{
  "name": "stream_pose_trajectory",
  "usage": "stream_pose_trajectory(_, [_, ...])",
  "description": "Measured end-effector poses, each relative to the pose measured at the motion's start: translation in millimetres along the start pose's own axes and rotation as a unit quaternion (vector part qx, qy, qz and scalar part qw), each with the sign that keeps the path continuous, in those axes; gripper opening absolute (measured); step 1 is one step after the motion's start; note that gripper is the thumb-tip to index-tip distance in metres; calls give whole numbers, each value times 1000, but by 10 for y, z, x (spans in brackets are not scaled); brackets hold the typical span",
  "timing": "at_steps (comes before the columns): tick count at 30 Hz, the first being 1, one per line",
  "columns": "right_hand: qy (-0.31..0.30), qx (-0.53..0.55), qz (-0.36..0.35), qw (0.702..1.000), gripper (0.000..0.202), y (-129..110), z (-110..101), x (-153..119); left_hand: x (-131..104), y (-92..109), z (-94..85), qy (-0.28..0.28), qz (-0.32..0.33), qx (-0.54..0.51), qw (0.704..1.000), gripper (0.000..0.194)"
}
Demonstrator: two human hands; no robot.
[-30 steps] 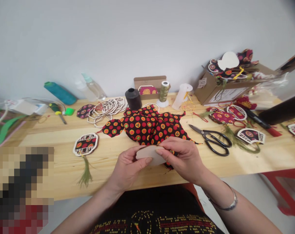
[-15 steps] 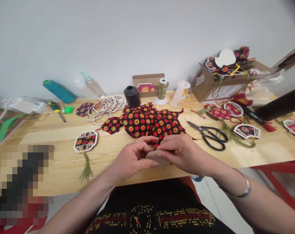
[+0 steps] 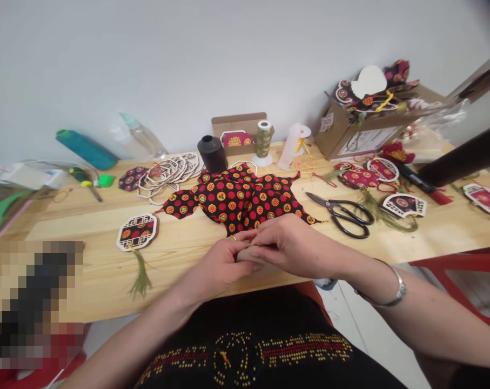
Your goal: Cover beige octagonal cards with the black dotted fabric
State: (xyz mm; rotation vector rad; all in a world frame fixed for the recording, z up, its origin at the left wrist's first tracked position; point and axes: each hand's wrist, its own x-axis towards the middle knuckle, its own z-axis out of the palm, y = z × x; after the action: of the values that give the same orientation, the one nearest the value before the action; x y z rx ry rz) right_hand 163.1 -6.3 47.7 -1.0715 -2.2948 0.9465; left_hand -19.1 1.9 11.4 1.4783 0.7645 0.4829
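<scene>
Near the table's front edge, my left hand [image 3: 224,265] grips a pale, flat piece [image 3: 250,255] between thumb and fingers. My right hand [image 3: 287,243] is closed on the same piece from the right, fingertips pinched at its upper edge. The fingers cover much of the piece, so its full shape is hidden. Just beyond my hands lies black fabric with red and yellow flower dots [image 3: 236,197], spread in a crumpled shape. Black-handled scissors [image 3: 344,210] rest to its right. An octagonal ornament with a green tassel [image 3: 138,232] lies on the left.
Behind the fabric stand a black thread cone [image 3: 212,154], a green thread spool [image 3: 262,143] and a white bottle [image 3: 290,147]. White cut-out frames [image 3: 172,174] lie back left. A filled cardboard box [image 3: 360,132] and a black pole [image 3: 463,156] are at the right.
The view has shifted slightly, so table items appear a little further left and higher. My right hand has moved in toward my left, and its fingers are bunched more tightly on the piece.
</scene>
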Motion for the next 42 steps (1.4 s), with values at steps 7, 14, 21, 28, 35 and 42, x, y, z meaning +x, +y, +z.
stream_pose_trajectory(7, [-18, -55, 20, 998, 29, -75, -30, 52, -25, -38, 34, 28, -35, -38, 998, 13])
stream_pose_trajectory(14, [-30, -97, 41, 994, 27, -137, -61, 113, -43, -99, 55, 37, -38, -93, 994, 11])
stream_pose_trajectory(21, [-36, -130, 47, 990, 24, -123, -98, 126, -58, -91, 68, 48, -45, -113, 991, 10])
stream_pose_trajectory(28, [89, -16, 61, 994, 15, -13, -193, 60, -71, -78, 63, 61, -97, -191, 975, 22])
stream_pose_trajectory(35, [260, 187, 164, 933, 33, 254, -23, -188, -80, -108, 15, 142, -79, -309, 937, 25])
stream_pose_trajectory(42, [187, 398, 196, 877, 31, 255, 322, -249, -70, -195, -24, 166, -78, -327, 927, 27])
